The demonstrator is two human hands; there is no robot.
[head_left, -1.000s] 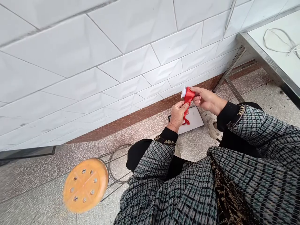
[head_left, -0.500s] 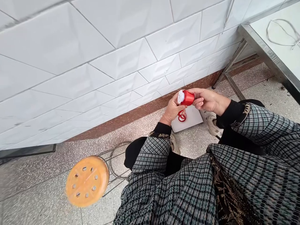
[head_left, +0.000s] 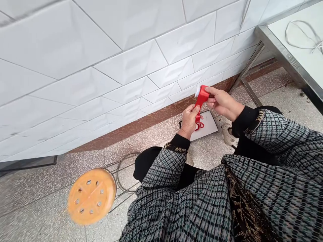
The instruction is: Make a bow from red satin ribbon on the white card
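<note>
My right hand (head_left: 222, 101) grips a spool of red ribbon (head_left: 205, 95) from its right side, its white end facing left. A length of red ribbon runs down from the spool to my left hand (head_left: 191, 119), which pinches it between thumb and fingers. Just below my left hand are the red looped handles of scissors (head_left: 200, 125), seen over a flat white-topped box (head_left: 209, 126) on the floor. The scissors' blades cannot be made out.
An orange round stool (head_left: 92, 196) with wire legs lies on its side at the left. White wall tiles (head_left: 141, 60) rise in front. A metal-framed table (head_left: 290, 50) at the right bears a loop of thin cord (head_left: 301, 22). Shoes flank the box.
My left hand has come off the spool and moved down, drawing out a length of ribbon. With my right hand, the spool has risen slightly and tilted.
</note>
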